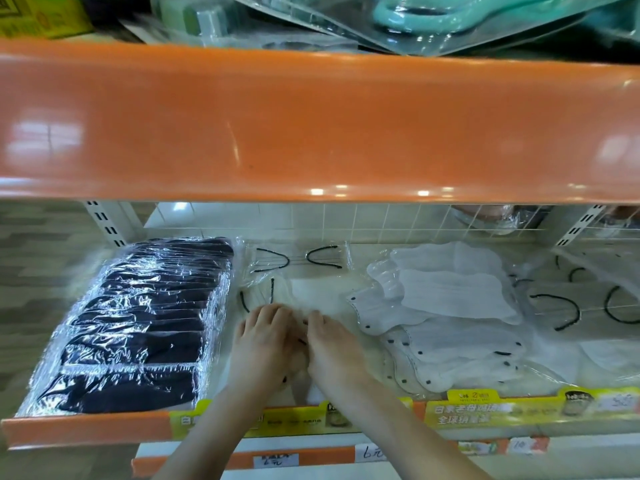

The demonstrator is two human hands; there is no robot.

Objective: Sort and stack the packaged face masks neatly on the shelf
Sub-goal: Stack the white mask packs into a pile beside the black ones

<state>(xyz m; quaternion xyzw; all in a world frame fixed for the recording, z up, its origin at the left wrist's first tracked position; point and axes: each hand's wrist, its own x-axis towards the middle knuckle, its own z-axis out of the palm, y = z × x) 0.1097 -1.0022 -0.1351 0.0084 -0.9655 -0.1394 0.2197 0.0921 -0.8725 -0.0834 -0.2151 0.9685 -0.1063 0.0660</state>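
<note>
The left hand point(266, 341) and the right hand point(332, 344) lie side by side on a clear pack of white masks point(311, 296) in the middle of the shelf point(86, 429). Their fingers bend down onto the pack, but I cannot tell if they grip it. One stack of black mask packs point(138, 327) sits to the left. A messy pile of white mask packs point(446, 306) lies to the right.

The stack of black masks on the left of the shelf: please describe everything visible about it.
The stack of black masks lies at the shelf's left end, overlapping in a row that runs front to back. Each dark mask sits in clear, shiny, wrinkled plastic. The front edge reaches the orange shelf lip. Neither hand touches it.
</note>
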